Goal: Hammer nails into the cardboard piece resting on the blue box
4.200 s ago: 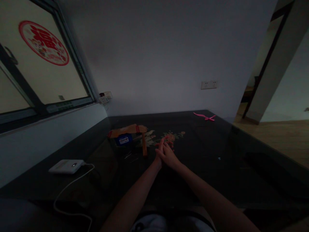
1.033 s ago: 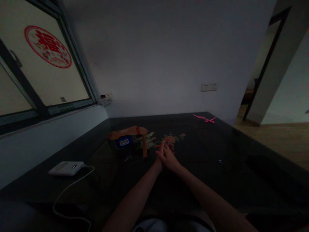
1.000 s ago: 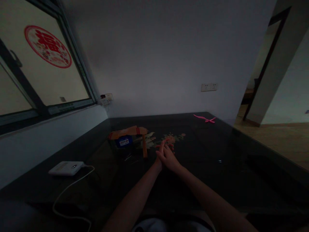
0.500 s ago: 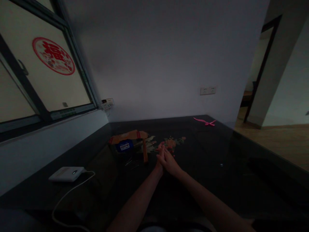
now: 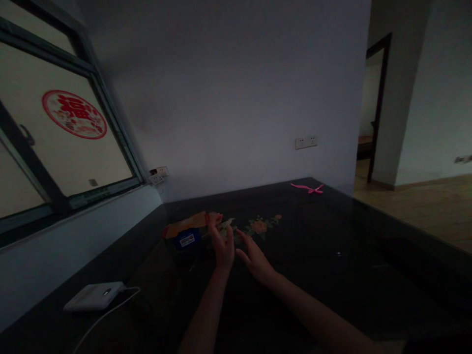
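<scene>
Parted since half a second ago, my hands no longer press palm to palm: my left hand [image 5: 223, 248] has gone forward and to the left, toward the orange wooden piece [image 5: 184, 227] at the far left of the dark table [image 5: 332, 231], while my right hand [image 5: 255, 260] hangs back just beside it, low over the glass. I judge this to be the reach, with no grip made. My left fingers are stretched out and loosely together, their tips at the piece's right end; in this dim light I cannot tell whether they touch it. My right fingers are spread wide and hold nothing. The piece lies flat, resting over a blue box [image 5: 186, 240], and its visible long axis runs left to right, the right end angled slightly away from me. Any stem pointing my way is hidden behind my left hand. Taking hold would call for closing the fingers across that right end, clear of the box
</scene>
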Motion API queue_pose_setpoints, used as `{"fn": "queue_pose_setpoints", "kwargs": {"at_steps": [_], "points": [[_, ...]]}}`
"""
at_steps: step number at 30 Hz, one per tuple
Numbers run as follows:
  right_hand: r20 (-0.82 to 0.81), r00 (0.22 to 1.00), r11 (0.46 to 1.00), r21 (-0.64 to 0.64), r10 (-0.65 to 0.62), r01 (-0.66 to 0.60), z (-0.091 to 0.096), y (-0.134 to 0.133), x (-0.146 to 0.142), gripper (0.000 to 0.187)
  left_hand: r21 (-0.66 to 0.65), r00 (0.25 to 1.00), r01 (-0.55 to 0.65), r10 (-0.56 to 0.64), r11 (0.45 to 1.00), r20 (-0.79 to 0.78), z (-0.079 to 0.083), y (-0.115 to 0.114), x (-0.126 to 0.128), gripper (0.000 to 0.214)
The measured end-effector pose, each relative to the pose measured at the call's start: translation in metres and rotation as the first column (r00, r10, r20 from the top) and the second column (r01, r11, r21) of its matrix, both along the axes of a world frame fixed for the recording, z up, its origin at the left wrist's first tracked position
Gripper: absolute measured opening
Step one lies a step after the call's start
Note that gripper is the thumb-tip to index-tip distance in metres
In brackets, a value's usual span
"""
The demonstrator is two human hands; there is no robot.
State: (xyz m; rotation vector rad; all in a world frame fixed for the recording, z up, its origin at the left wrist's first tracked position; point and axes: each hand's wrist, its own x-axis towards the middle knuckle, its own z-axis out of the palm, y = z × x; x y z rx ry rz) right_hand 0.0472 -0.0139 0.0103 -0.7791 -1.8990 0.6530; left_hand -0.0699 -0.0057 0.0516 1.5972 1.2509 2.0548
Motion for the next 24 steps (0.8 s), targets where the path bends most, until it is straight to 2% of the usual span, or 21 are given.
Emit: {"fn": "queue_pose_setpoints", "kwargs": {"at_steps": [1, 3, 4, 6, 9, 11, 13, 15, 18, 21, 24], "points": [[0.022, 1.0, 1.0, -0.002, -0.002, 0.002, -0.001, 0.0, -0.001, 0.053, 0.102, 0.984, -0.1, 0.113, 0.99, -0.135, 0.005, 0.002, -0.009, 0.041], [0.075, 0.997, 1.0, -0.019, -0.009, 0.011, -0.003, -0.002, -0.002, 0.052, 0.229, 0.893, -0.202, 0.275, 0.952, -0.357, 0.015, 0.012, -0.033, 0.037], [0.102, 0.995, 0.999, -0.029, -0.011, 0.014, -0.004, -0.003, -0.003, 0.051, 0.257, 0.832, -0.238, 0.333, 0.937, -0.443, 0.02, 0.02, -0.048, 0.036], [0.144, 0.99, 0.999, -0.042, -0.01, 0.016, -0.005, -0.005, -0.004, 0.048, 0.231, 0.703, -0.307, 0.384, 0.923, -0.599, 0.03, 0.039, -0.083, 0.034], [0.187, 0.982, 0.999, -0.049, 0.016, -0.007, -0.007, -0.007, -0.005, 0.045, 0.075, 0.554, -0.447, 0.342, 0.891, -0.759, 0.039, 0.07, -0.143, 0.034], [0.222, 0.974, 0.998, -0.059, 0.033, -0.021, -0.009, -0.008, -0.005, 0.045, -0.059, 0.457, -0.541, 0.234, 0.839, -0.858, 0.037, 0.087, -0.183, 0.033], [0.252, 0.967, 0.997, -0.069, 0.041, -0.024, -0.011, -0.008, -0.006, 0.044, -0.165, 0.4, -0.611, 0.122, 0.775, -0.908, 0.03, 0.1, -0.218, 0.036], [0.276, 0.96, 0.997, -0.074, 0.043, -0.024, -0.014, -0.007, -0.006, 0.041, -0.224, 0.374, -0.662, 0.057, 0.715, -0.926, 0.02, 0.109, -0.245, 0.044], [0.299, 0.953, 0.997, -0.077, 0.054, -0.032, -0.018, -0.005, -0.008, 0.037, -0.282, 0.359, -0.632, -0.049, 0.722, -0.932, 0.005, 0.12, -0.267, 0.05], [0.34, 0.938, 0.997, -0.051, 0.071, -0.057, -0.02, -0.001, -0.013, 0.034, -0.344, 0.378, -0.609, -0.12, 0.714, -0.918, -0.005, 0.126, -0.272, 0.053], [0.463, 0.886, 0.999, -0.016, 0.037, -0.033, -0.016, 0.007, -0.028, 0.031, -0.414, 0.406, -0.605, -0.183, 0.68, -0.895, -0.006, 0.122, -0.267, 0.055]]}}
